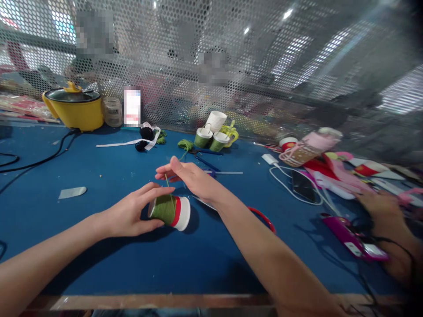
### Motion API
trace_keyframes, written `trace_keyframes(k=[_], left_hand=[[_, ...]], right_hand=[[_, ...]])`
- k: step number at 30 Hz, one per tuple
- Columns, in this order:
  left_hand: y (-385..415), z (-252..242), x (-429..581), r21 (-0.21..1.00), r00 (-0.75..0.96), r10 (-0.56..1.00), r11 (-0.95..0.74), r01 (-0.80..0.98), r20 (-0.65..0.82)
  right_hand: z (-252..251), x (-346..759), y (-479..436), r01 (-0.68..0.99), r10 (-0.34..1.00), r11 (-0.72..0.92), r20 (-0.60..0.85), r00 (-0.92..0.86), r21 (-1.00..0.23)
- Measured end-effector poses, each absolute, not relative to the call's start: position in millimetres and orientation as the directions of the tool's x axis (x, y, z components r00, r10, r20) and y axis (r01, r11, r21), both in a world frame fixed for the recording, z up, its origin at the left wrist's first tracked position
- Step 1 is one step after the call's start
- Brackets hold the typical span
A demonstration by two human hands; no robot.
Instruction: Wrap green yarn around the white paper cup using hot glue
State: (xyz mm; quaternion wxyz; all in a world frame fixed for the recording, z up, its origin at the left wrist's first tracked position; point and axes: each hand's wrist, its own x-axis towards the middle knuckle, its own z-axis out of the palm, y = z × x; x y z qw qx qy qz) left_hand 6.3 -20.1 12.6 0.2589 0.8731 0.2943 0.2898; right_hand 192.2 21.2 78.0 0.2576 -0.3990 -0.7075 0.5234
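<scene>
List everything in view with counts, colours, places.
Cup: one, green-red-white, centre
Yarn bundles: two, green, back
Small cups: two, green, back
Cup stack: one, white, back
Pot: one, yellow, left
Jar: one, clear, left
Screen: one, white, left
Balls: two, black, back
Ribbon: one, white, back
Phone: one, black, right
Charger: one, white, right
Bottle: one, pink, right
Device: one, purple, right
Table: one, blue, underneath
Mesh: one, grey, back
Clutter: uncounted, mixed, elsewhere
Other person's arm: one, right
Left hand: one, centre
Right hand: one, centre
</scene>
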Motion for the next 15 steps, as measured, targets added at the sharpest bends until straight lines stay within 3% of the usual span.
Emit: trace_keyframes(k=[4, 6, 8, 10, 15], left_hand=[[-20.3, 12.1, 7.1, 0.62, 0.652, 0.675, -0.686, 0.381, 0.347], [-20.1, 12.8, 7.5, 0.617, 0.644, 0.683, -0.681, 0.393, 0.344], [-20.0, 14.0, 7.6, 0.619, 0.641, 0.696, -0.668, 0.412, 0.324], [-19.8, 15.4, 7.5, 0.622, 0.631, 0.71, -0.655, 0.429, 0.313], [-17.2, 14.1, 5.6, 0.598, 0.567, 0.738, -0.654, 0.464, 0.367]], right_hand=[[78.4, 174.0, 32.6, 0.322, 0.767, 0.149, -0.097, -0.635, -0.935], [76.3, 171.8, 39.9, 0.451, 0.76, 0.185, -0.164, -0.629, -0.873], [76.0, 179.1, 47.8, 0.649, 0.843, 0.248, -0.171, -0.511, -0.72], [78.2, 196.7, 54.5, 0.807, 0.943, 0.244, -0.062, -0.326, -0.537], [79.1, 260.0, 56.1, 0.92, 0.995, 0.093, 0.069, -0.072, -0.38]])
